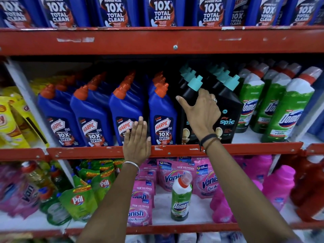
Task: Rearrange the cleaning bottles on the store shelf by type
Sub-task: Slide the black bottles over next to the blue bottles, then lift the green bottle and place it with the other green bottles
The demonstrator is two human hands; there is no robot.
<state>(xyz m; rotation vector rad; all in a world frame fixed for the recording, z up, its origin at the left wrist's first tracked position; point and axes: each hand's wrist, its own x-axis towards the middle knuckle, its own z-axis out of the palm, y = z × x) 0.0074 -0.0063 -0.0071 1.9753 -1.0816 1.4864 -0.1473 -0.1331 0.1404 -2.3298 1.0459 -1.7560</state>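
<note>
On the red store shelf (175,150), the right hand (201,111) grips a black bottle (190,95) while the left hand (137,139) rests flat, empty, against blue bottles (163,116); next, likely shifting it among its kind.

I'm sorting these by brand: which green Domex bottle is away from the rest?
The Domex bottle standing alone on the lower shelf, among pink Vanish pouches; the other Domex bottles line the middle shelf's right end.
</note>
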